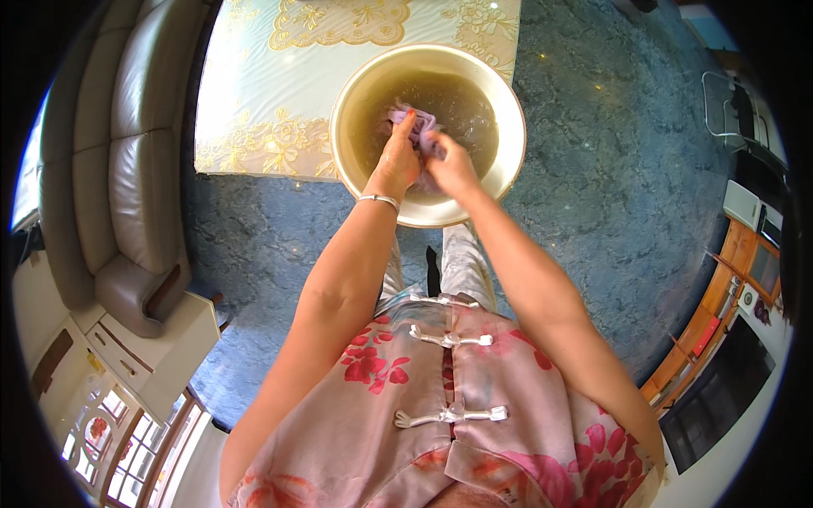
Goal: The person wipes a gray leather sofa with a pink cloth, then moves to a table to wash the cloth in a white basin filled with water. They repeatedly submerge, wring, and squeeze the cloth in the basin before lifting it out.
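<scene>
A round metal basin [512, 136] holds murky water and overlaps the near right corner of a table with a lace-patterned cover. In it, both hands grip a wet, bunched lilac cloth [416, 122]. My left hand [401, 152], with a bracelet at the wrist, has its thumb laid along the cloth. My right hand [452, 164] pinches the cloth's right side with bent fingers and is slightly blurred. Part of the cloth is hidden between and under the hands.
The table's gold-and-white cover [254, 95] lies under the basin's left side. A grey leather sofa [146, 82] stands at left, with a white drawer cabinet [171, 336] nearby. At right are a folding metal chair [724, 108], a wooden shelf unit [686, 317] and a television [718, 394].
</scene>
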Demonstrator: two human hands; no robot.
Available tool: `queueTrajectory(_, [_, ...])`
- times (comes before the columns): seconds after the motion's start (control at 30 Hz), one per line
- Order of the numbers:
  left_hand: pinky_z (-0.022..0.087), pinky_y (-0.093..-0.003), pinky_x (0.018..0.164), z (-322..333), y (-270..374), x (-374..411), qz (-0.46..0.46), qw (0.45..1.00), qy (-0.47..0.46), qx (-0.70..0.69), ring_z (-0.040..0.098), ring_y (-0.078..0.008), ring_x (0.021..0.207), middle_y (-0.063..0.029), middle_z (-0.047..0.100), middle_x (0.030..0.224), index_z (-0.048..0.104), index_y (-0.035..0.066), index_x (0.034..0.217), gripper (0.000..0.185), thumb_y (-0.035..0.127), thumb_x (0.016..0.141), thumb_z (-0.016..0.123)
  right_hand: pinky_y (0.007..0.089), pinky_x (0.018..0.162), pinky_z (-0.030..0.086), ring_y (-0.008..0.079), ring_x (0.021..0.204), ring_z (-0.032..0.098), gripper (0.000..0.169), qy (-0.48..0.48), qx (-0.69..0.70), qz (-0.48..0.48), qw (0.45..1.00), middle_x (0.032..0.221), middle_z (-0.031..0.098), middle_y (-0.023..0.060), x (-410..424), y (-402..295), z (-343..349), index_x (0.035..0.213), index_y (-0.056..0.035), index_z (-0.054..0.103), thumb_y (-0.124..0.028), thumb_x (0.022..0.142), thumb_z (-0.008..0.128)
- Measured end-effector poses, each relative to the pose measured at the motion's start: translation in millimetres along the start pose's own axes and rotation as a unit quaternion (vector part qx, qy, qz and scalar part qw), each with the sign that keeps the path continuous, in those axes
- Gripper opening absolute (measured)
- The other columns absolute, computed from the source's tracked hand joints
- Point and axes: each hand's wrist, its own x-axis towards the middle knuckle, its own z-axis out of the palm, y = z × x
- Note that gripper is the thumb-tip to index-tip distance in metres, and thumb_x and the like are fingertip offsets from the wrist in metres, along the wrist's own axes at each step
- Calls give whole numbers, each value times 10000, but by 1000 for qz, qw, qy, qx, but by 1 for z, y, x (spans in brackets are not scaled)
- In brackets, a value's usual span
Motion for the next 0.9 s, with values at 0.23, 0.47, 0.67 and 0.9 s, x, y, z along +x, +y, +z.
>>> queueTrajectory(0.23, [540,-347,650,5,18,-16,-97,960,-136,-227,584,-240,786,-143,568,923,486,53,1152,479,442,877,539,390,707,467,310,795,563,204,26,-70,-341,937,823,543,126,-83,-72,19,856,-34,558,-7,656,585])
queueTrajectory(0.47, [520,-322,600,5,5,-8,-9,967,-166,-195,592,-178,738,-79,617,855,567,79,1052,301,324,876,570,426,624,469,373,698,591,208,114,-164,-267,943,769,599,164,-35,-62,23,784,-59,576,-265,787,604])
queueTrajectory(0.67, [515,-378,791,47,13,-35,-24,995,24,-98,595,-232,921,-102,592,1037,551,88,1095,278,171,831,585,475,702,465,392,781,610,380,160,-177,-54,970,793,634,213,31,-37,-10,822,-37,602,-393,878,482])
queueTrajectory(0.9, [464,-363,827,43,38,-49,65,996,-38,48,571,-224,954,-132,571,1087,496,43,1167,413,295,851,581,377,886,430,354,1030,550,383,72,-222,-39,972,1146,573,187,46,26,-39,1164,-59,531,-285,857,561])
